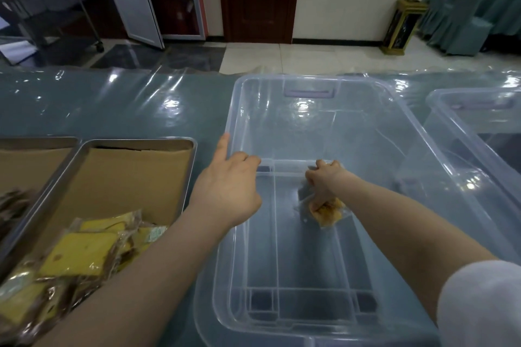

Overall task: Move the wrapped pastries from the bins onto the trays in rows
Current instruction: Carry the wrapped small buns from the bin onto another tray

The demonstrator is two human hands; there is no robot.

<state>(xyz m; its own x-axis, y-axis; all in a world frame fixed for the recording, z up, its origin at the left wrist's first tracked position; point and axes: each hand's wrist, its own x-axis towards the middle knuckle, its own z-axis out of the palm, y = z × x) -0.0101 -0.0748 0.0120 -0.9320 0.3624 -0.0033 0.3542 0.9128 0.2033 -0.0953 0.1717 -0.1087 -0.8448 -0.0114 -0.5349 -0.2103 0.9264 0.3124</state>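
A clear plastic bin (pixel 400 121) stands in the middle of the table. Inside it my right hand (pixel 324 180) is shut on a wrapped golden pastry (pixel 328 213) near the bin's floor. My left hand (pixel 229 186) rests on the bin's left rim (pixel 229 110), index finger stretched out, the other fingers curled over the edge. To the left is a metal tray (pixel 191 155) lined with cardboard; several wrapped yellow pastries (pixel 81 253) lie piled at its near end.
A second metal tray (pixel 42 139) with cardboard sits at the far left. Another clear bin (pixel 473 110) stands to the right. The table (pixel 112 104) wears a teal cloth under shiny plastic film. Beyond are a floor, a door and a cart.
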